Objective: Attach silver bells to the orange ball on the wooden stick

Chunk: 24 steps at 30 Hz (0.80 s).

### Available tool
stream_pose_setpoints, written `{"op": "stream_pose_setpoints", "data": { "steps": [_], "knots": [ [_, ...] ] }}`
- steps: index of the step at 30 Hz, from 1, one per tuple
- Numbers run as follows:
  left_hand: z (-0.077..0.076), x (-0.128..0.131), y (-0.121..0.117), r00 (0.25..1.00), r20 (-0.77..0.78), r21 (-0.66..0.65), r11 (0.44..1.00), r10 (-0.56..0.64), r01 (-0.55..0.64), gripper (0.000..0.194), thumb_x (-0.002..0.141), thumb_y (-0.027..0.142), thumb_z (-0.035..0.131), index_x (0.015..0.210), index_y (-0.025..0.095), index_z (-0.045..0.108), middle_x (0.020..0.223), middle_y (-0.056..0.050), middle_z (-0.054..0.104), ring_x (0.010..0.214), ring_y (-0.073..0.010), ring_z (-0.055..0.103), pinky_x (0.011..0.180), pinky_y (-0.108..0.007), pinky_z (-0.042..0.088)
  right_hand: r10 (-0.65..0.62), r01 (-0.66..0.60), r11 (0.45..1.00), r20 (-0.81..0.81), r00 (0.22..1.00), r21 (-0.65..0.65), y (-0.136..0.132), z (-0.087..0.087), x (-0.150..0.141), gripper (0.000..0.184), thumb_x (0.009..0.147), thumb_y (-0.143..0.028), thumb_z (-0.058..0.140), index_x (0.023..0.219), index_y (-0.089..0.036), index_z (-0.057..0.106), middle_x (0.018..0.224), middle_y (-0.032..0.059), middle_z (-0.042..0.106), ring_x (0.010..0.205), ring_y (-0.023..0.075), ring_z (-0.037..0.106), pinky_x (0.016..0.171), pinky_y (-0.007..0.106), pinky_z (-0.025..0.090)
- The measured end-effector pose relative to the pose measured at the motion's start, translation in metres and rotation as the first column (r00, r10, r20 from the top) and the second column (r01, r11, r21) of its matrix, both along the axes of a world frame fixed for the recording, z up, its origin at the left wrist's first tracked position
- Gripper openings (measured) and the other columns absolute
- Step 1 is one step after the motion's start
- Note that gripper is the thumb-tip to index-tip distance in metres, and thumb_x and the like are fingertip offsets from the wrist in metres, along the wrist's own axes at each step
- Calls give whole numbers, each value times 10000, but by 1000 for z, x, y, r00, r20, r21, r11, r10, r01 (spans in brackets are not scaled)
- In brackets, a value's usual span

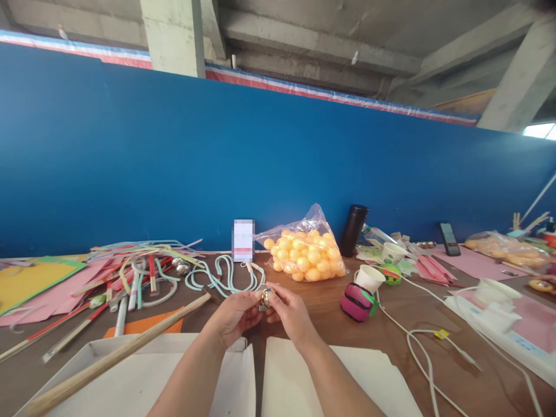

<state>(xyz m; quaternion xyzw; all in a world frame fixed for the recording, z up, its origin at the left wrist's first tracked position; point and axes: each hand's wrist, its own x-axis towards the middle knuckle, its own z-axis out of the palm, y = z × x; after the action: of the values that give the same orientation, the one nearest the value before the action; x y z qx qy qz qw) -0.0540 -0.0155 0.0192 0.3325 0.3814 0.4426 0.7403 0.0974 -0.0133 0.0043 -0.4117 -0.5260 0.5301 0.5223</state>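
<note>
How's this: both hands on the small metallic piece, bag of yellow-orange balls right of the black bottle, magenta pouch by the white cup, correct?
Not quite: the head view shows the bag of yellow-orange balls left of the black bottle. The rest stands: left hand and right hand on the small metallic piece, magenta pouch by the white cup.
</note>
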Motion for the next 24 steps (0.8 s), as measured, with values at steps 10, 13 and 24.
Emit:
{"op": "stream_pose_setpoints", "data": {
  "steps": [10, 13, 24],
  "knots": [
    [0, 4, -1, 997, -63, 32, 998, 53, -51, 259, 637, 346, 748, 717, 120, 650, 524, 42, 460, 507, -56, 432, 602, -205, 405, 0, 0, 1000, 23, 1000, 10, 2, -4, 1, 473, 755, -452, 631, 1129, -163, 647, 875, 54, 681, 607, 137, 600, 523, 267, 552],
    [-1, 6, 0, 995, -74, 39, 998, 60, -57, 282, 620, 368, 755, 702, 123, 644, 508, 49, 441, 501, -59, 428, 604, -211, 406, 0, 0, 1000, 7, 1000, -10, 2, -3, 0, 482, 738, -459, 648, 1116, -161, 654, 862, 51, 684, 605, 139, 600, 526, 273, 555],
    [-3, 9, -2, 995, -79, 117, 992, 58, -48, 272, 659, 390, 726, 683, 140, 621, 545, 35, 488, 554, -81, 483, 752, -299, 469, 42, -42, 999, -46, 998, -11, 0, -4, 1, 437, 757, -454, 641, 1093, -177, 657, 872, 52, 687, 644, 167, 635, 568, 300, 560]
  ]
}}
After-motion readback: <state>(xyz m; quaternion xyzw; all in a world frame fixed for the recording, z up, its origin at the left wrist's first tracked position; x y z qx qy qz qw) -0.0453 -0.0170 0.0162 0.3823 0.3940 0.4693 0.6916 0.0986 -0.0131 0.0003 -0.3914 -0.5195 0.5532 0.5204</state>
